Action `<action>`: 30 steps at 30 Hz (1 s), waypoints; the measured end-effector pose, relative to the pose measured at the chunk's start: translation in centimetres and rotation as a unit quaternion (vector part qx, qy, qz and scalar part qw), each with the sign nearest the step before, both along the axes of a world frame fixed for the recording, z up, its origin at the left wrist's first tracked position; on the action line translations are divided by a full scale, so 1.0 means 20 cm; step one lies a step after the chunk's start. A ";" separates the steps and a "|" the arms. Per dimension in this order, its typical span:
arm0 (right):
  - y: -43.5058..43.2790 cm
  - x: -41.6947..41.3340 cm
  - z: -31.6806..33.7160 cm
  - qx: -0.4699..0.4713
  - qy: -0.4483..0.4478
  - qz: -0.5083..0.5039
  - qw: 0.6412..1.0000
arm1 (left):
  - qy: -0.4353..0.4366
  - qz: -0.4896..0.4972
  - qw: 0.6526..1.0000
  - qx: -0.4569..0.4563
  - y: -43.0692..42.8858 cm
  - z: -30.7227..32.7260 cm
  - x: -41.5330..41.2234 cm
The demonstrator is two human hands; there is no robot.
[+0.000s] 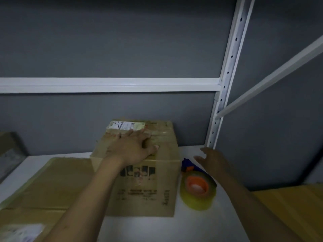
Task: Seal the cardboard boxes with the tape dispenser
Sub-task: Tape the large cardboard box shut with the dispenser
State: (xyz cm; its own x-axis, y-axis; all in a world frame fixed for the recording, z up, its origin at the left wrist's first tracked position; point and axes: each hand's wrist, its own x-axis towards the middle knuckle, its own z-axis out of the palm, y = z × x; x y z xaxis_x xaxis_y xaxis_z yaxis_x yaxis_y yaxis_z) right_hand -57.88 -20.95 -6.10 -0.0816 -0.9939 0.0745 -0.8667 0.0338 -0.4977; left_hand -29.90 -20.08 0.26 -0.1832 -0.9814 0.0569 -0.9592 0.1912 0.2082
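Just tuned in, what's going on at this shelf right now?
A person is working on a cardboard box that stands on the white shelf. The left hand lies flat on the box's top with its fingers spread. The right hand hovers open over the tape dispenser, which lies on the shelf just right of the box. The hand is not gripping it. A flatter cardboard box lies to the left.
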 end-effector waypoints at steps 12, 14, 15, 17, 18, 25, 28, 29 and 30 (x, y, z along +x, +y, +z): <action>0.11 -0.15 -0.35 0.097 0.008 -0.002 0.995 | 0.011 0.037 0.999 -0.031 0.01 -0.02 -0.06; 0.15 -0.14 -0.35 0.051 -0.010 -0.017 0.999 | 0.011 0.033 0.999 -0.024 0.00 -0.03 -0.05; 0.16 -0.13 -0.34 0.020 -0.028 -0.025 0.999 | 0.014 0.030 0.999 -0.020 0.00 -0.03 -0.04; 0.18 -0.11 -0.28 -0.044 -0.073 -0.046 0.995 | 0.022 0.021 0.999 -0.016 -0.01 -0.02 -0.02; 0.19 -0.09 -0.23 -0.081 -0.100 -0.058 0.990 | 0.027 0.013 0.999 -0.014 -0.01 -0.01 -0.01; 0.16 0.13 0.34 -0.325 -0.187 -0.077 0.924 | 0.077 -0.059 0.995 0.017 -0.03 0.03 0.13; 0.05 0.27 0.50 -0.352 -0.166 -0.032 0.921 | 0.078 -0.083 0.993 -0.007 -0.01 0.04 0.14; 0.01 0.33 0.54 -0.351 -0.157 -0.011 0.923 | 0.086 -0.090 0.992 -0.013 -0.01 0.03 0.14; -0.03 0.38 0.57 -0.345 -0.148 0.013 0.927 | 0.094 -0.096 0.991 -0.018 -0.01 0.03 0.14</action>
